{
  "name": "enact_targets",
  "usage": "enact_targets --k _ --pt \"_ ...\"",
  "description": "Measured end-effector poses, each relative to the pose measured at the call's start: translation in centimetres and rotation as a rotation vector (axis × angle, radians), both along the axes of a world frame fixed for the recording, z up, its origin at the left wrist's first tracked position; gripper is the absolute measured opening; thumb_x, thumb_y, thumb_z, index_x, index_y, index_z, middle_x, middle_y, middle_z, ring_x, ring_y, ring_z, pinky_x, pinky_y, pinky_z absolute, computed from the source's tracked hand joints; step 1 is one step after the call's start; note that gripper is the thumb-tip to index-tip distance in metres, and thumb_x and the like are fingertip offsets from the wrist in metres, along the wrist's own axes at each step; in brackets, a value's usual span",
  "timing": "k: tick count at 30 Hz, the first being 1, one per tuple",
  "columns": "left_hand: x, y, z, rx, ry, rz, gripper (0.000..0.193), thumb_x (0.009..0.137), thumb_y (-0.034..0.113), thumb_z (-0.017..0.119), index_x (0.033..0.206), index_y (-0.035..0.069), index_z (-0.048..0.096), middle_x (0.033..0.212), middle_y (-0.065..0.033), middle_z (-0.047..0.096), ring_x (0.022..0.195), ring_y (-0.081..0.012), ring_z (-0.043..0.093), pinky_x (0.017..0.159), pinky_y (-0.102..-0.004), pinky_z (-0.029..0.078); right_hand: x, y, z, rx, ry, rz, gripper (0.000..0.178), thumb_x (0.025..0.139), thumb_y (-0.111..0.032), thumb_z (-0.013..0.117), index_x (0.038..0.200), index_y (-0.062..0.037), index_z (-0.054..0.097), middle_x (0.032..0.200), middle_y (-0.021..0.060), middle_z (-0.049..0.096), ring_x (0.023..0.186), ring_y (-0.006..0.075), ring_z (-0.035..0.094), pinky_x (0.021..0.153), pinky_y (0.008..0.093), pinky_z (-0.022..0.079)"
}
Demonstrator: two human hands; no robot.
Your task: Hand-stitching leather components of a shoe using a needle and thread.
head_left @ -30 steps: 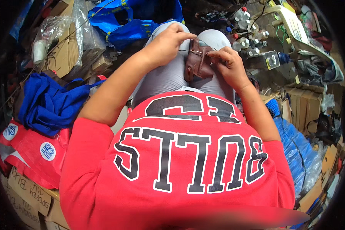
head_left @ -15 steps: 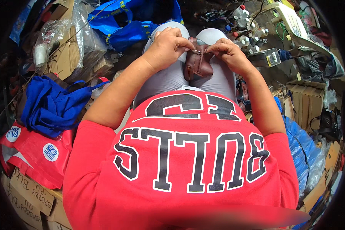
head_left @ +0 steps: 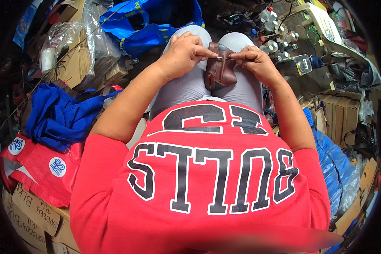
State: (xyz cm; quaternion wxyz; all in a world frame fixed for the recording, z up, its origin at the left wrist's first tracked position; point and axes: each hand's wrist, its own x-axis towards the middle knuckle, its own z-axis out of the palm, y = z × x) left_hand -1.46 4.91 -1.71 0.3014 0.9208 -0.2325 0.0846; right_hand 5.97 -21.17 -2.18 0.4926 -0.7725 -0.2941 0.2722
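A brown leather shoe upper (head_left: 221,74) with visible stitching rests between my grey-clad thighs, near my knees. My left hand (head_left: 186,53) comes in from the left, thumb and forefinger closed in a pinch at the upper's top edge. From the other side my right hand (head_left: 256,61) also pinches at that edge, its curled fingers close to the left fingertips. Something thin and pale runs across the leather between the two pinches; it is too small to name. The inside of the upper is mostly hidden.
Several capped bottles (head_left: 281,44) and a clear jar (head_left: 299,64) stand at the far right beside a white plastic chair (head_left: 321,21). A blue bag (head_left: 150,31) lies beyond my knees. Blue cloth (head_left: 63,112), a red bag (head_left: 42,169) and cardboard (head_left: 36,211) crowd my left; boxes (head_left: 343,110) are at my right.
Both hands keep their pinches at the leather's top edge. The right fingers have shifted slightly, and the whole view has moved a little.
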Motion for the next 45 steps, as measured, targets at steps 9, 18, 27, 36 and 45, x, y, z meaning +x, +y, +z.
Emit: enact_targets --k 9,18,27,36,45 --pt "0.5 -1.8 -1.8 -0.254 0.137 0.096 0.015 0.070 0.011 0.072 0.084 0.016 0.071 0.072 0.0014 0.063 0.078 -0.0162 0.056 0.083 -0.0343 0.034 -1.1 1.2 -1.0 -0.066 -0.369 -0.093 0.019 0.074 -0.011 0.072 0.093 -0.0124 0.073 0.079 0.0053 0.066 0.079 0.0182 0.055 0.075 0.0318 0.043" --pt "0.8 -3.8 -0.9 -0.309 0.254 0.246 0.012 0.065 0.014 0.077 0.073 0.012 0.069 0.075 -0.0012 0.065 0.080 -0.0186 0.056 0.084 -0.0359 0.036 -1.9 2.4 -1.2 -0.133 -0.325 -0.282 0.016 0.070 -0.023 0.075 0.083 -0.0139 0.073 0.082 0.0037 0.068 0.078 0.0204 0.058 0.078 0.0362 0.040" --pt "0.0 -0.1 -0.3 -0.264 0.139 0.195 0.017 0.063 0.012 0.078 0.068 0.005 0.063 0.074 -0.0053 0.061 0.076 -0.0224 0.057 0.068 -0.0333 0.043 -0.2 0.0 0.1 0.052 -0.178 -0.176 0.011 0.073 -0.015 0.075 0.073 -0.0071 0.068 0.080 0.0012 0.059 0.073 0.0121 0.056 0.062 0.0267 0.044" --pt "0.1 -3.6 3.4 0.484 -0.065 -0.037 0.017 0.080 0.012 0.053 0.097 0.012 0.059 0.091 -0.0049 0.064 0.095 -0.0229 0.057 0.087 -0.0426 0.033 -1.1 3.0 3.7 -0.544 -0.666 0.229 0.012 0.085 -0.016 0.052 0.091 -0.0122 0.062 0.083 0.0109 0.066 0.085 0.0324 0.062 0.085 0.0421 0.039" --pt "-1.1 0.5 3.3 0.490 0.021 -0.109 0.020 0.078 0.008 0.054 0.096 0.016 0.059 0.087 -0.0066 0.063 0.090 -0.0230 0.058 0.086 -0.0410 0.035 -0.5 -0.7 3.3 -0.429 -0.742 0.299 0.011 0.078 -0.005 0.054 0.085 -0.0119 0.057 0.076 0.0077 0.062 0.083 0.0284 0.058 0.085 0.0411 0.037"
